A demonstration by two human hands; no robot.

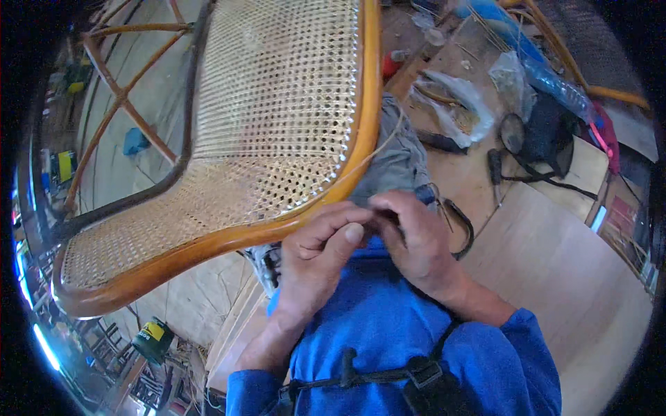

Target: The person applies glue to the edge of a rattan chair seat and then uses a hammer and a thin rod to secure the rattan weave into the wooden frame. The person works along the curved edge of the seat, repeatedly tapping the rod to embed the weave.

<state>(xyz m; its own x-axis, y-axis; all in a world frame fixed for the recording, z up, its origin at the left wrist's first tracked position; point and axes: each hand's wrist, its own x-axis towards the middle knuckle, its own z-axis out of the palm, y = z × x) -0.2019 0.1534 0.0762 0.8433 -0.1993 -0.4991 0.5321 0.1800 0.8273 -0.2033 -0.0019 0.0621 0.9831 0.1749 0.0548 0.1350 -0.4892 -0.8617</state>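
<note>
Our left hand (pixel 313 255) and right hand (pixel 422 244) pinch closed, contents hidden; twelve o'clock, the thin strand (pixel 385 142) looks light, springy, best gripped endwise

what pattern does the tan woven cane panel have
The panel has a lattice of small holes, best seen in the head view.

The woven-cane chair panel (pixel 277 90) bars the way ahead of the left hand (pixel 312 256). Right of the right hand (pixel 422 246), bare plywood (pixel 555 277) offers passage; farther forward, a black-handled tool (pixel 494 166) and clear plastic bag (pixel 477 105) obstruct.
</note>
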